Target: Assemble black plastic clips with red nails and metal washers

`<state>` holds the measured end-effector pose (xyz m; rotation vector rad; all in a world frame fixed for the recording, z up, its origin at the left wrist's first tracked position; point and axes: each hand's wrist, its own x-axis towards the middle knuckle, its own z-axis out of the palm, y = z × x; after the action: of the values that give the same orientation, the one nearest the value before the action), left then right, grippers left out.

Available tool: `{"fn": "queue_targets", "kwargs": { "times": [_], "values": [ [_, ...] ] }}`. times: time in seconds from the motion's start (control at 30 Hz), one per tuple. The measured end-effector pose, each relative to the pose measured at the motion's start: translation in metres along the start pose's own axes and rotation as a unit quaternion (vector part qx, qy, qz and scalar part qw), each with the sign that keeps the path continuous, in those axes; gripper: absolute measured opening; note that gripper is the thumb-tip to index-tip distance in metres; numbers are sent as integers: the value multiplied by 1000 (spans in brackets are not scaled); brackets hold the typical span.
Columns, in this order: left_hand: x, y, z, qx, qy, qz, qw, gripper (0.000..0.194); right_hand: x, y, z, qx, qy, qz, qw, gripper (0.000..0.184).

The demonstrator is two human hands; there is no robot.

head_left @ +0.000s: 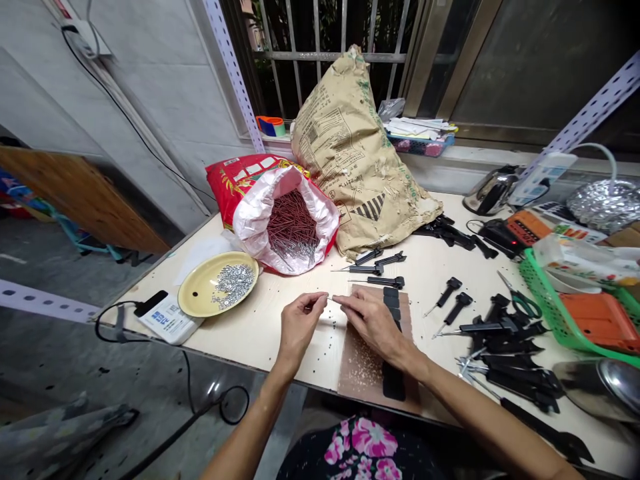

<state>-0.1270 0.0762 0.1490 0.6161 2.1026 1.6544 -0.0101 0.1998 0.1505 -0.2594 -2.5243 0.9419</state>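
Above the front of the table, my left hand [301, 328] is closed in a pinch, thumb against fingers, on something too small to name. My right hand [373, 325] faces it, also pinched, its index finger stretched toward the left fingertips. A short thin piece shows between the two hands; its kind is unclear. Beneath my right hand lies a brown board [367, 370] with pale crumbs and a black strip [393, 381]. Just beyond are several black-handled tools [383, 282] with thin metal shafts. A yellow plate [193, 283] of small silvery metal pieces [234, 283] stands to the left.
Behind the hands, an open red bag [227, 180] holds many reddish-brown rods [294, 220] beside a large paper sack [350, 153]. At right are more black tools [520, 373], scissors [525, 303], a green basket [545, 313] and a metal pot [600, 387]. A white power bank [167, 320] sits front left.
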Motion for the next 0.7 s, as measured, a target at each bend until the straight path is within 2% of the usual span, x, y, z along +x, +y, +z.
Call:
{"fn": "queue_targets", "kwargs": {
  "times": [0.17,0.33,0.5,0.7],
  "values": [
    [-2,4,3,19,-3,23,1000,23,-3,2,-3,-12,-4,13,1000,34],
    [-3,4,3,-14,-21,10,1000,26,-6,1,-3,-31,-1,16,999,35],
    [2,-2,1,-95,-61,-28,993,28,-9,-3,-4,-46,-2,23,999,32],
    [7,-12,5,-215,-113,-103,965,29,-14,-3,-7,-87,-13,27,996,31]
  ]
}}
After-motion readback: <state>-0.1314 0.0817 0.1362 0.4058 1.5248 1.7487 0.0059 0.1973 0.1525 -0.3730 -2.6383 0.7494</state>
